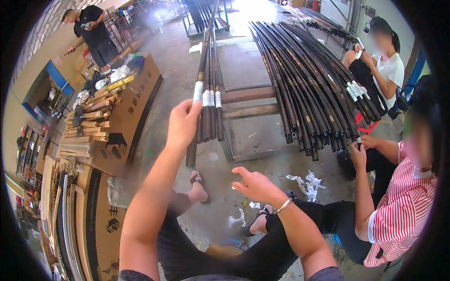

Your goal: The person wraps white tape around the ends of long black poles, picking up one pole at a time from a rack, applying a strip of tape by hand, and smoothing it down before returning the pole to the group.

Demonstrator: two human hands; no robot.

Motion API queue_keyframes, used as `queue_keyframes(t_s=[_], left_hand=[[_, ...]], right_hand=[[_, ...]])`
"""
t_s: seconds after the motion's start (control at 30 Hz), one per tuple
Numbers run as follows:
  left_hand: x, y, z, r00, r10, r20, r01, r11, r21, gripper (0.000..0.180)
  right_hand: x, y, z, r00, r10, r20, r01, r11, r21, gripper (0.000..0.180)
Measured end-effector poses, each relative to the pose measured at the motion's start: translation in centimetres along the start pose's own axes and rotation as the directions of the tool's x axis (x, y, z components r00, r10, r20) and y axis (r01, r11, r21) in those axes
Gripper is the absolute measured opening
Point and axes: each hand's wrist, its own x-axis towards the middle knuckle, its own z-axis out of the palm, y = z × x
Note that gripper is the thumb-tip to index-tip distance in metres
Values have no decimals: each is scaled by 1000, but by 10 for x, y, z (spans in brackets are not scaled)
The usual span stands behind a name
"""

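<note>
My left hand (183, 122) is raised and closed around a long dark rod (202, 61) with a white tape band, just below the band. Right beside it a few similar dark rods (213, 98) with white bands rest on a metal frame (248, 96). My right hand (255, 186) hovers lower, over my knees, fingers spread and holding nothing; a thin bracelet sits on its wrist. A large bundle of dark rods (304, 79) lies across the frame to the right.
A person in a red-striped shirt (403, 206) sits at the right touching rod ends; another person in white (386, 70) sits behind. Torn white tape scraps (307, 182) litter the concrete floor. Cardboard boxes (133, 107) with wooden pieces stand left; a person in black (91, 30) stands far left.
</note>
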Motion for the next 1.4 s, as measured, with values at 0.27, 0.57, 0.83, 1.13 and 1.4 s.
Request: queue_keyframes(t_s=[0.27,0.57,0.83,1.13,1.4], left_hand=[[93,-29,67,989,116,-89,-27,741,671,36],[99,-39,83,998,-16,-63,58,661,748,36],[90,-43,82,999,37,-2,-19,549,835,40],[48,-5,174,938,146,316,-244,923,298,47],[40,-2,252,722,-350,597,677,534,-506,37]], right_hand=[[-10,4,-20,996,-9,-89,11,1000,15,49],[-13,19,-24,971,-75,-228,87,995,45,48],[-12,17,-24,972,-65,-224,88,992,92,48],[-10,18,-17,999,-15,-50,10,996,-84,51],[-4,19,-11,999,-25,27,30,983,-182,48]])
